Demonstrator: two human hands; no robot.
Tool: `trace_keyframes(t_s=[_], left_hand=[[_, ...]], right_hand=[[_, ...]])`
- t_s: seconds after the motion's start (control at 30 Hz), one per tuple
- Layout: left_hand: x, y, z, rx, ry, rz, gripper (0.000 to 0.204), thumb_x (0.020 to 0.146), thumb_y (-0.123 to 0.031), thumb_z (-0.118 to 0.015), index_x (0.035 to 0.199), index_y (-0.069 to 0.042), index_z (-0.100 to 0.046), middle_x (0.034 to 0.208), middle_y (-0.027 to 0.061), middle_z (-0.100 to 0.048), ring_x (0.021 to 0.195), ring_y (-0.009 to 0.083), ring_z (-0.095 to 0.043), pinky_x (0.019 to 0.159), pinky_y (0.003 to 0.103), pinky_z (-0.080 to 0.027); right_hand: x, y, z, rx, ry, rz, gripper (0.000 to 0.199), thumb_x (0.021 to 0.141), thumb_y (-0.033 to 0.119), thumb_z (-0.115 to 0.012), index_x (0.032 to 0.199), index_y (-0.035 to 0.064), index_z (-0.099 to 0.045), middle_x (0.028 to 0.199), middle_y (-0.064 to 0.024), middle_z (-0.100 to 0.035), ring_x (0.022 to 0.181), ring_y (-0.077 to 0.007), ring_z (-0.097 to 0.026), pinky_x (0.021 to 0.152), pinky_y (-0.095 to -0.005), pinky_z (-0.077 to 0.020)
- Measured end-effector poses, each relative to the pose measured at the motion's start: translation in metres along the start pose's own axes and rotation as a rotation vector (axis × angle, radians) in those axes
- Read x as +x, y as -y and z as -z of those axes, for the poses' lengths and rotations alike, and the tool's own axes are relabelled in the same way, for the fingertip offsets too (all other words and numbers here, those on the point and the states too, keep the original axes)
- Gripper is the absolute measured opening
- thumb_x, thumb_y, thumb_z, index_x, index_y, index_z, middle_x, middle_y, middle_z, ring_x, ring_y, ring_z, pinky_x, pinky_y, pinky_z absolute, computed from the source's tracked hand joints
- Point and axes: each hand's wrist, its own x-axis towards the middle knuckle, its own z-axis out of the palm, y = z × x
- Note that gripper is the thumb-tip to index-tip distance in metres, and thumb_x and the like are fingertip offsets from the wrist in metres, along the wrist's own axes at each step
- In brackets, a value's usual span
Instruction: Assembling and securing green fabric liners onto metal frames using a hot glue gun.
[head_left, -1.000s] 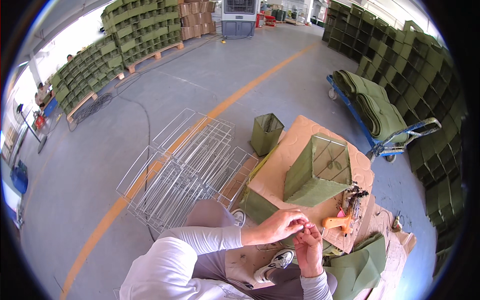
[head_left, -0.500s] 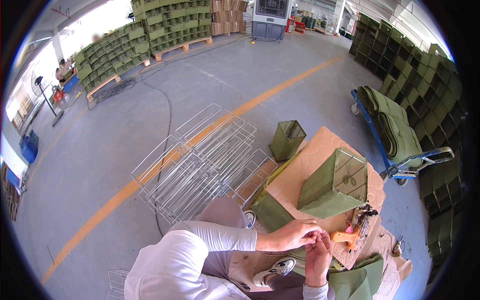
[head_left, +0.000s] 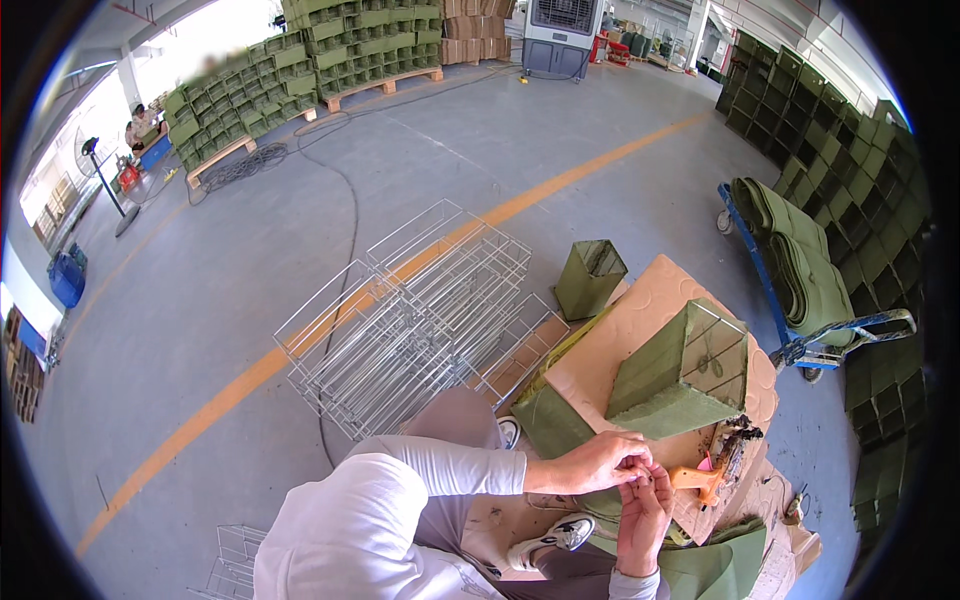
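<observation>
My left hand (head_left: 597, 464) and my right hand (head_left: 645, 515) meet with their fingertips pinched together. Whatever they hold between them is too small to make out. Just right of them lies an orange glue gun (head_left: 694, 480), its front end by a dark, crusted patch. Beyond the hands, a green fabric box on a wire frame (head_left: 655, 375) rests on its side upon a tan padded board (head_left: 590, 370). A scissors-like shape (head_left: 711, 360) shows inside the box's open end. Green fabric (head_left: 715, 570) lies below the right hand.
Stacked wire frames (head_left: 400, 320) stand on the floor to my left. A smaller green box (head_left: 590, 280) stands behind the board. At right, a blue cart (head_left: 765, 270) carries folded green fabric (head_left: 795, 260) beside a wall of stacked green boxes (head_left: 850, 190). A cable (head_left: 355, 210) crosses the floor.
The whole view has shifted slightly, so the scene sits a little further right. My hands remain pinched together in nearly the same place beside the glue gun, with small finger movements.
</observation>
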Motion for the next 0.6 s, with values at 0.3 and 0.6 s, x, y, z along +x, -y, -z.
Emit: trace_keyframes(t_s=[0.3, 0.6], left_hand=[[0.002, 0.001, 0.002, -0.007, 0.068, -0.025, 0.014, 0.081, 0.003, -0.069, 0.094, 0.002, -0.063, 0.090, 0.0110, -0.059, 0.081, 0.0237, -0.064, 0.073, 0.035, -0.052], [0.005, 0.001, 0.007, 0.075, 0.049, -0.004, 0.015, 0.087, -0.005, -0.065, 0.100, 0.003, -0.063, 0.094, 0.0126, -0.061, 0.089, 0.0317, -0.063, 0.077, 0.040, -0.050]], right_hand=[[0.000, -0.002, 0.004, -0.003, -0.003, -0.023, 0.024, 0.095, 0.001, -0.057, 0.119, 0.0006, -0.053, 0.114, -0.0128, -0.064, 0.106, -0.0189, -0.064, 0.093, -0.0332, -0.0545], [0.000, 0.001, -0.009, -0.035, -0.033, -0.021, 0.027, 0.094, -0.001, -0.057, 0.120, -0.0046, -0.054, 0.113, -0.0134, -0.064, 0.099, -0.0168, -0.066, 0.086, -0.0281, -0.0572]])
